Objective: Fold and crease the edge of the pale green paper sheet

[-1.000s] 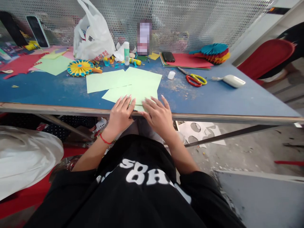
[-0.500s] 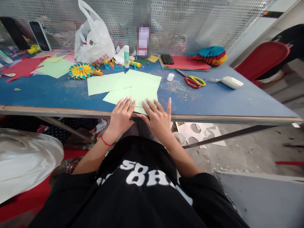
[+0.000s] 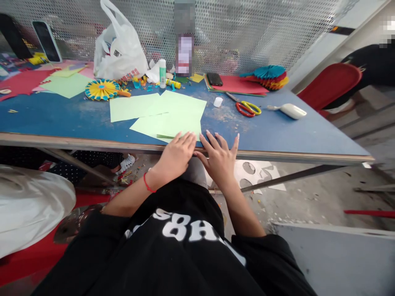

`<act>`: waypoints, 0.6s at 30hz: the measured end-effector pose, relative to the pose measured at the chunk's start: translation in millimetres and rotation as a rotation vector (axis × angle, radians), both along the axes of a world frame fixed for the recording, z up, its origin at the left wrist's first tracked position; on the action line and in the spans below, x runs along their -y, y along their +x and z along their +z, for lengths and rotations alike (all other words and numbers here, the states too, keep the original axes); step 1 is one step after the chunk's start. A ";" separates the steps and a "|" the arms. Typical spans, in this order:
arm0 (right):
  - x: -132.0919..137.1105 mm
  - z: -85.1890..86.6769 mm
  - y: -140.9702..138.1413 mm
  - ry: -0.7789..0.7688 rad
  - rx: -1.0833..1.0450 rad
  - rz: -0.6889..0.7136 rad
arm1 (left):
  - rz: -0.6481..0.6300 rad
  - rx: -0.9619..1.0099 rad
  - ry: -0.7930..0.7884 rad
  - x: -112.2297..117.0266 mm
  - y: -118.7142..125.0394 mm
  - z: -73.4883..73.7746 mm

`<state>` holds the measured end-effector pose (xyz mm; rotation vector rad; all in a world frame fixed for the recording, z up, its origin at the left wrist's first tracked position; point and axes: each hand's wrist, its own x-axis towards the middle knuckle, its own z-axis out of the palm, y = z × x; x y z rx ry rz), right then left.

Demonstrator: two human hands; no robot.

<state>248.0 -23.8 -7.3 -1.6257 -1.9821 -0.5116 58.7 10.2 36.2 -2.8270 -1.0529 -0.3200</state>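
Sheets of pale green paper (image 3: 173,119) overlap on the blue table in front of me. Along the near edge runs a narrow, darker green folded strip (image 3: 163,136). My left hand (image 3: 177,154) lies on the right part of this near edge, fingers stretched out and close together. My right hand (image 3: 220,158) is beside it with its fingers spread, resting on the table at the paper's right corner. Neither hand grips anything. My left fingers hide part of the fold.
Beyond the paper stand a glue stick (image 3: 162,74), a white plastic bag (image 3: 119,53) and a yellow-blue paper rosette (image 3: 101,89). To the right lie a white cap (image 3: 218,102), scissors (image 3: 247,109), a white bottle (image 3: 293,111) and a phone on red paper (image 3: 243,83).
My left hand has slid right along the paper's near edge, exposing the folded strip. My right hand has shifted right, off most of the paper. The view has shifted slightly.
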 end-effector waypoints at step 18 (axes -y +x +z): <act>43.4 52.8 5.8 -0.168 -0.187 0.407 | 0.162 0.114 0.030 -17.9 -124.1 -5.1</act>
